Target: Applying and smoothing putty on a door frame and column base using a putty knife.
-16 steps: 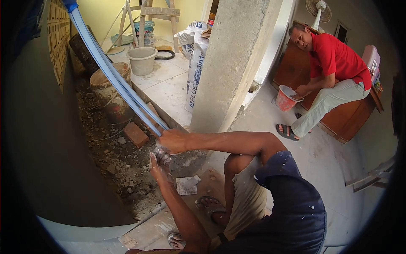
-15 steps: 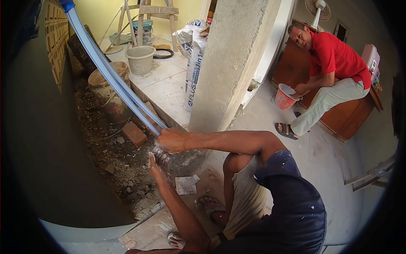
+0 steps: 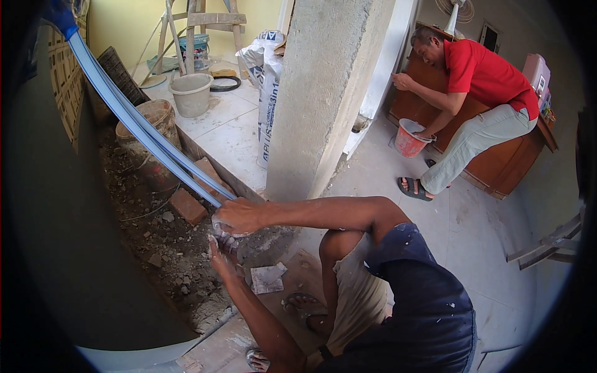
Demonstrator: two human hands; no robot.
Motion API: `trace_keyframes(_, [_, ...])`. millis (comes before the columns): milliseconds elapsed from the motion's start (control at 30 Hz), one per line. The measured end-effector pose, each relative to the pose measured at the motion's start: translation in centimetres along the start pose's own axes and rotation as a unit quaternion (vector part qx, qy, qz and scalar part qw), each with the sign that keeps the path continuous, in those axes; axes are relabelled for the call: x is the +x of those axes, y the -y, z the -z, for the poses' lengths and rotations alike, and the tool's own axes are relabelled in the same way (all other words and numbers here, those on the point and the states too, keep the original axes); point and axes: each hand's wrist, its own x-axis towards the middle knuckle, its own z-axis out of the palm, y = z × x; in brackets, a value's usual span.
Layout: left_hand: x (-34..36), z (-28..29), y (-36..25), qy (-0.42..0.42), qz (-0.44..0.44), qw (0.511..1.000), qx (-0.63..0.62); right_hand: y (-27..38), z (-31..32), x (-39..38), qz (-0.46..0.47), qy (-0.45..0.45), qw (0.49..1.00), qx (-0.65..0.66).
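Long pale blue and white strips (image 3: 127, 112) slant down from a dark blue piece (image 3: 61, 20) at the upper left. Their lower ends run in at my right hand (image 3: 239, 216), whose fingers are curled round them; beyond it they are hidden. White residue coats my fingers. Just below, my left hand (image 3: 227, 260) is raised, thumb and fingers apart, its fingertips close under the right hand; I cannot tell whether they touch. Beneath both hands lies rubble-strewn soil (image 3: 171, 248), with a pale broken tile piece (image 3: 267, 278) beside my left wrist.
A concrete column (image 3: 329, 93) stands ahead, with a white printed sack (image 3: 270, 105) beside it. Left of these are a grey bucket (image 3: 191, 96), a dirty drum (image 3: 149, 127) and a brick (image 3: 188, 207). At right, a person in red (image 3: 485, 78) bends over a red bucket (image 3: 410, 140).
My view has shifted slightly, so most things sit further left. My hands stay close together at the strips' lower end. The person in red has leaned forward and raised one hand.
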Motion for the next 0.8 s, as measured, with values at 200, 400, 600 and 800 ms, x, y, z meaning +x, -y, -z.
trace_keyframes(200, [0.4,0.7,0.2,0.001,0.004,1.000,0.003,0.2,1.1,-1.0,0.035,0.020,0.993,-0.108])
trace_keyframes(400, [0.7,0.7,0.5,-0.017,0.006,1.000,-0.002,-0.1,0.8,-0.8,0.030,0.031,0.990,-0.137])
trace_keyframes(600, [0.4,0.3,-0.1,-0.021,0.000,1.000,-0.012,0.1,0.6,-0.8,0.046,-0.034,0.993,-0.102])
trace_keyframes(800, [-0.1,-0.1,-0.6,-0.022,-0.001,0.999,-0.026,0.4,0.2,-0.5,0.019,0.019,0.996,-0.080])
